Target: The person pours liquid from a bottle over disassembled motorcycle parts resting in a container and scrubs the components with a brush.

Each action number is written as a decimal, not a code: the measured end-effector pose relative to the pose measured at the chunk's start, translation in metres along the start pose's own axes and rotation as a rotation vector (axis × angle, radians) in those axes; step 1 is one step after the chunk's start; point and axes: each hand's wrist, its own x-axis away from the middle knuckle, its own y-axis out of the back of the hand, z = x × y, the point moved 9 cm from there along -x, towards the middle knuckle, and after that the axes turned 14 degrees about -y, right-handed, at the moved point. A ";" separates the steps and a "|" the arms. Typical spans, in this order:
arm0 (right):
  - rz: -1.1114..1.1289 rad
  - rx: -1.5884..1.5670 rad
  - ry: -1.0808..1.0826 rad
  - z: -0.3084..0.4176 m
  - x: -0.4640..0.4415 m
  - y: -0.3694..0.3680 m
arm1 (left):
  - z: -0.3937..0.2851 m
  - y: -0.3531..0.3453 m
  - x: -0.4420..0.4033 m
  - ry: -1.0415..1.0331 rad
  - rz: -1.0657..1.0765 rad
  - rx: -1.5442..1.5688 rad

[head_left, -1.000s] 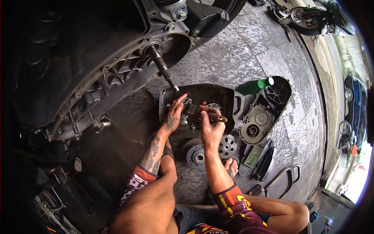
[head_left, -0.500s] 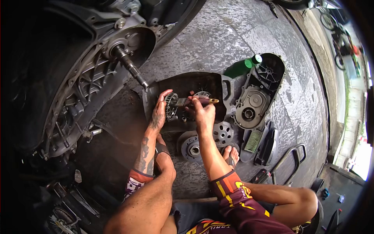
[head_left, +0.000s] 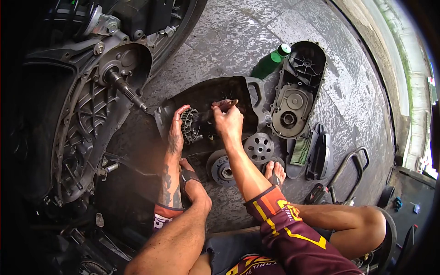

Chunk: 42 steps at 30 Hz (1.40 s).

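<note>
My left hand (head_left: 176,130) grips a round finned metal pulley face (head_left: 189,125) by its left edge, with the fins turned to the right. My right hand (head_left: 228,122) is closed around a paintbrush, whose handle end (head_left: 234,102) pokes out above the fingers. The bristles are hidden or lost against the dark background. Both hands are over a black cut-open plastic jerrycan (head_left: 234,86) lying like a tray, with dark small parts inside. The brush hand is a short way right of the pulley face.
A scooter's open engine case with a splined shaft (head_left: 126,90) stands at left. Right of the tray are a green bottle (head_left: 267,64), a long case cover (head_left: 293,103) and an air filter (head_left: 300,151). A clutch bell (head_left: 259,148) and a pulley (head_left: 223,171) lie near my feet.
My right hand has drawn the brush off the pulley face and tilted it, so the bristles no longer show against the fins. My left hand keeps its grip. The camera view has shifted slightly.
</note>
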 end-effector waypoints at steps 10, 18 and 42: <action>0.085 -0.111 0.084 0.004 0.016 -0.004 | 0.002 0.002 0.002 0.016 -0.020 0.026; 0.262 -0.084 0.187 0.024 0.031 -0.012 | 0.005 0.005 -0.001 0.019 -0.022 0.043; 0.301 -0.002 0.212 0.017 0.034 -0.011 | 0.003 -0.002 -0.003 0.102 -0.041 0.088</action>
